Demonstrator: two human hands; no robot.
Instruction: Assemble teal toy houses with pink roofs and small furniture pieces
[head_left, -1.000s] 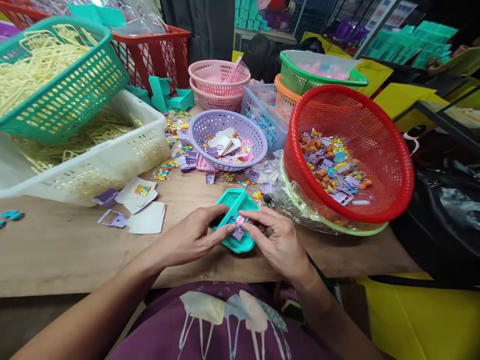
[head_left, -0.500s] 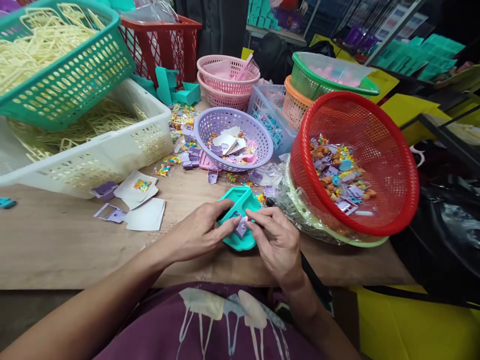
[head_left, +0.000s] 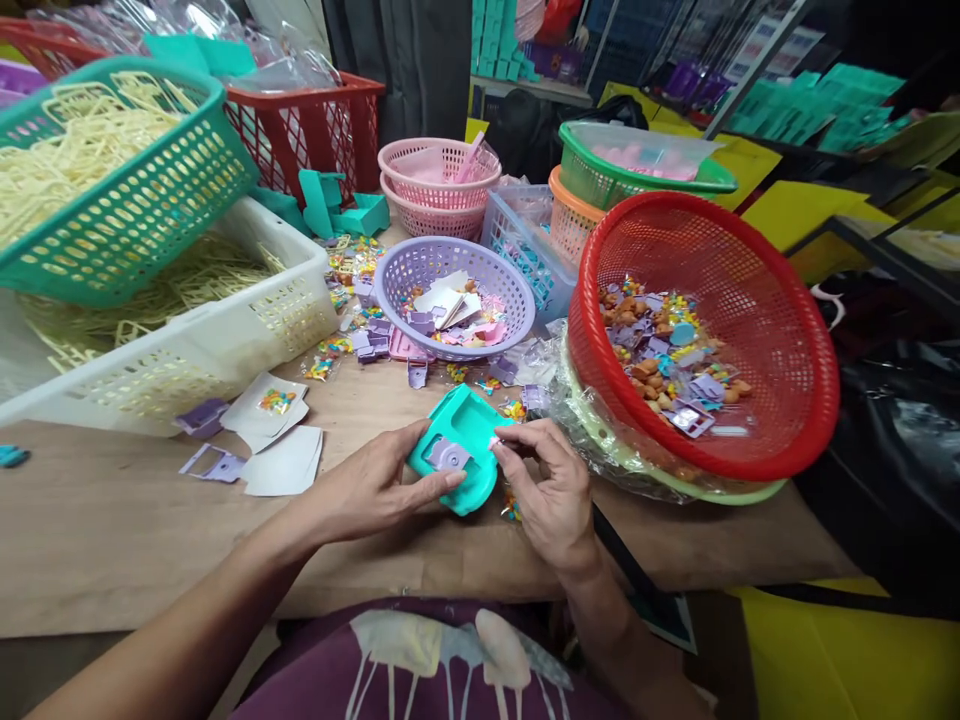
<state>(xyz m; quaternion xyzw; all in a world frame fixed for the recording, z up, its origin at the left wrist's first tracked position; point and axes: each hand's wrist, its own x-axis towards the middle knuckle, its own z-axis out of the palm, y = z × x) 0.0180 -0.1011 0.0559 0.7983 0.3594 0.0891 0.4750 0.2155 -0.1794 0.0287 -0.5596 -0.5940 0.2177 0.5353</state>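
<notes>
In front of me, just above the table edge, my left hand (head_left: 382, 475) grips a turquoise plastic shell (head_left: 469, 435), thumb on its near side and fingers at its far left. Set into the shell's left part is a purple plastic piece (head_left: 450, 455) with a round boss on it. At the shell's right rim, my right hand (head_left: 546, 488) pinches a tiny pink part (head_left: 494, 443) between thumb and index finger. Small bags of coloured bits (head_left: 513, 506) lie partly hidden behind the shell and my right hand.
A purple basket (head_left: 390, 285) with cards and parts stands ahead. At right, a tilted red basket (head_left: 817, 340) holds brown and purple pieces. White cards (head_left: 283, 462) and a purple frame (head_left: 212, 464) lie left, near a white crate (head_left: 225, 360) under a turquoise basket (head_left: 180, 190).
The shell has turned and tilted, so its purple piece now faces up at the left. My right fingers have drawn the pink part away from the purple piece toward the right rim.
</notes>
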